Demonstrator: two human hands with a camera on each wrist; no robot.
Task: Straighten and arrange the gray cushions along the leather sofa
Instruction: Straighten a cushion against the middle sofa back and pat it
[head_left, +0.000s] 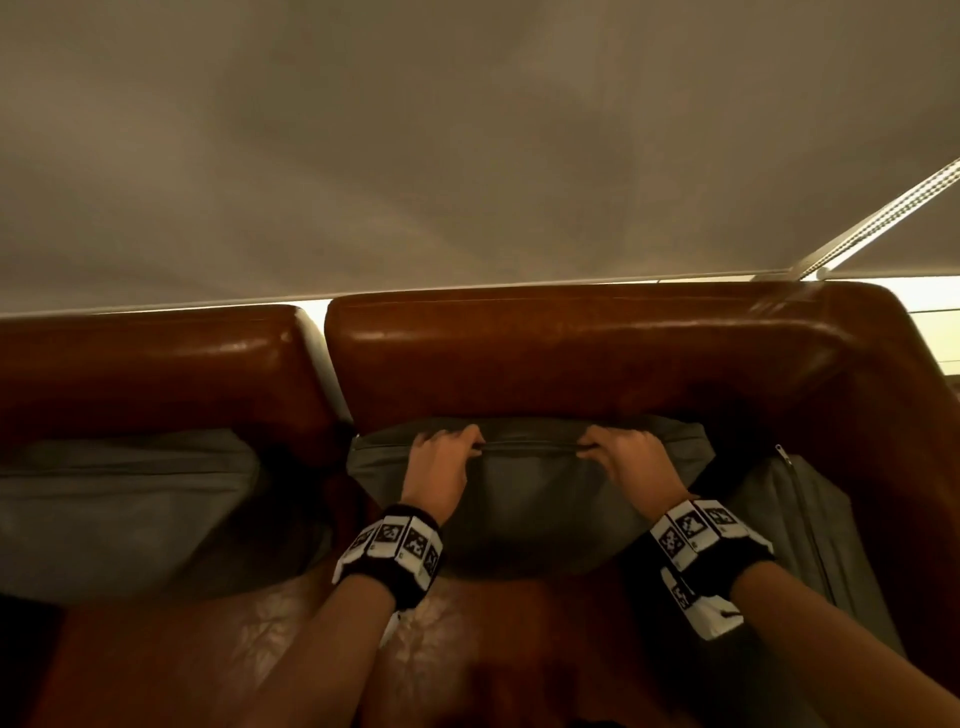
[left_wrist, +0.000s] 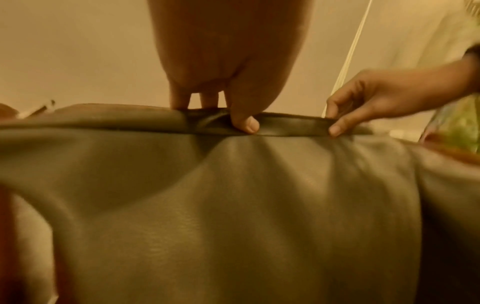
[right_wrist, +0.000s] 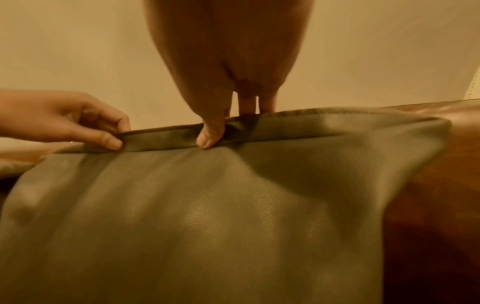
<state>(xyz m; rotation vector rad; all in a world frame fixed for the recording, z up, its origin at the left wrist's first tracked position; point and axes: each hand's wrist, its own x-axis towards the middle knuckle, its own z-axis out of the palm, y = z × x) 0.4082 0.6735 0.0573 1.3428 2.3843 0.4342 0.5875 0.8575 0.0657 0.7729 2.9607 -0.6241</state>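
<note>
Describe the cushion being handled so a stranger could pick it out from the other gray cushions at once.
Find the brown leather sofa, whose backrest is split by a gap; go to the section right of the gap. The cushion leans against the middle of that backrest, between a paler cushion past the gap and another at the armrest. Only it has its top seam pinched by both hands, left and right.

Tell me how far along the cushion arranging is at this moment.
Looks done: the left cushion leans against the sofa back. In hand: the left hand and right hand pinch the middle cushion by its top seam. Left: the right cushion, standing on end by the sofa arm.
</note>
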